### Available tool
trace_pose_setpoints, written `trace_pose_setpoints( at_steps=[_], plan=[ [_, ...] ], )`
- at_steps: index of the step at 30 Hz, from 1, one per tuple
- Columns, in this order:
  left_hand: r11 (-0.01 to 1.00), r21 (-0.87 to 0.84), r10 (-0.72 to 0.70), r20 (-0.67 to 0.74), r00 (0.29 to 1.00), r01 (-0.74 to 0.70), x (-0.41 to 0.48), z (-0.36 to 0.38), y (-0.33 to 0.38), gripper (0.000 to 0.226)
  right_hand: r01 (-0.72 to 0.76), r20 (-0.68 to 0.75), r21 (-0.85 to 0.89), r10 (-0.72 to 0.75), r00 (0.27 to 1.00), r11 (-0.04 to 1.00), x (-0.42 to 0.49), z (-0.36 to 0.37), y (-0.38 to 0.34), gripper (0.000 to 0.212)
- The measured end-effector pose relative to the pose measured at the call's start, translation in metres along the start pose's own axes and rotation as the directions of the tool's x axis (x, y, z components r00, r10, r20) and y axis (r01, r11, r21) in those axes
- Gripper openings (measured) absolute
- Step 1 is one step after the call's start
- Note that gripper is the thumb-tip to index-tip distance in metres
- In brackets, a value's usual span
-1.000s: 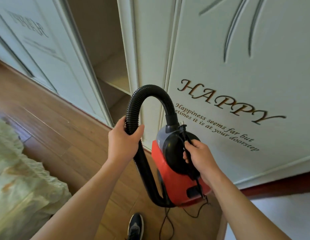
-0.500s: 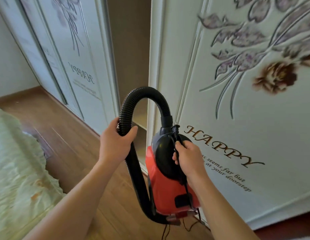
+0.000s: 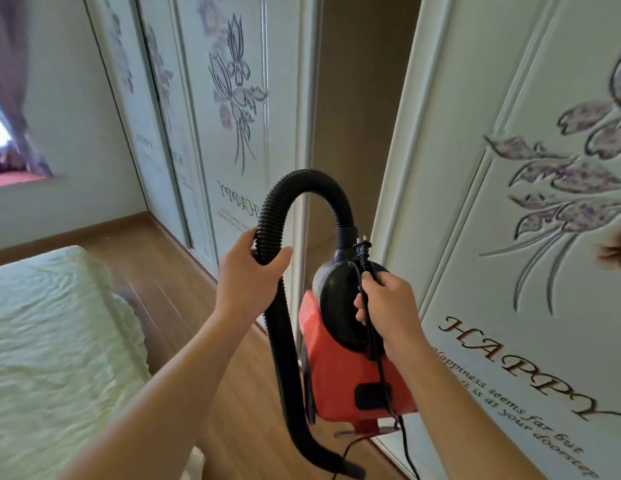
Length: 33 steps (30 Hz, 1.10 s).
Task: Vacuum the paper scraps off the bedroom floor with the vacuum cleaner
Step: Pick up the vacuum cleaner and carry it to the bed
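Two hands share the load in the head view. Your left hand (image 3: 248, 271) wraps the ribbed black hose (image 3: 302, 181) just below its arch. Your right hand (image 3: 388, 306) grips the red vacuum cleaner (image 3: 340, 375) by its black top, pinching the cord (image 3: 382, 375); the plug (image 3: 362, 249) sticks up, unplugged. The machine hangs upright above the wooden floor (image 3: 170, 258), its nozzle (image 3: 350, 472) low and nearer your left side. No paper scraps or socket show. The open wardrobe compartment (image 3: 350, 116) shows only a bare brown panel.

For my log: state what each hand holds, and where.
Left hand: black ribbed hose, below its arch. Right hand: red-and-black vacuum cleaner by its black top, plus black cord under the plug.
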<state>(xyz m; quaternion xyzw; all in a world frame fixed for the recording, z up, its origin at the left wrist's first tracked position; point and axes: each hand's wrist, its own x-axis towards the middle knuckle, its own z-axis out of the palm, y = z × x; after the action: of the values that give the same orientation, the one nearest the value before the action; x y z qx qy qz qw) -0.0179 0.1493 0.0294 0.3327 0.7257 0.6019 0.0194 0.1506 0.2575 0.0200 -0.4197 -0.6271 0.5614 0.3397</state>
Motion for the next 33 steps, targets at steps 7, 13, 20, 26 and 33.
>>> trace_pose_setpoints(
  at_steps=[7, 13, 20, 26, 33],
  plan=[
    [1.0, 0.001, 0.012, -0.046, 0.999, -0.012, 0.051, -0.071, -0.035, 0.018, 0.006, 0.021, 0.062, -0.007, 1.0, 0.998, 0.01, 0.091, -0.018, 0.03],
    [1.0, -0.001, 0.027, -0.106, 0.994, -0.027, 0.086, -0.107, -0.058, 0.017, 0.025, 0.048, 0.092, -0.03, 0.998, 0.995, 0.025, 0.151, -0.03, 0.03],
    [1.0, 0.014, 0.012, -0.179, 0.984, -0.009, 0.129, -0.122, -0.083, 0.019, 0.086, 0.099, 0.043, -0.09, 0.991, 0.995, 0.066, 0.197, -0.045, 0.032],
    [0.998, 0.068, 0.022, -0.229, 0.973, -0.007, 0.181, -0.11, -0.111, 0.013, 0.102, 0.165, 0.026, -0.105, 0.981, 0.994, 0.133, 0.227, -0.043, 0.034],
    [0.991, 0.135, 0.024, -0.324, 0.946, 0.021, 0.259, -0.078, -0.133, 0.015, 0.099, 0.272, 0.046, -0.108, 0.956, 0.994, 0.233, 0.261, -0.048, 0.033]
  ],
)
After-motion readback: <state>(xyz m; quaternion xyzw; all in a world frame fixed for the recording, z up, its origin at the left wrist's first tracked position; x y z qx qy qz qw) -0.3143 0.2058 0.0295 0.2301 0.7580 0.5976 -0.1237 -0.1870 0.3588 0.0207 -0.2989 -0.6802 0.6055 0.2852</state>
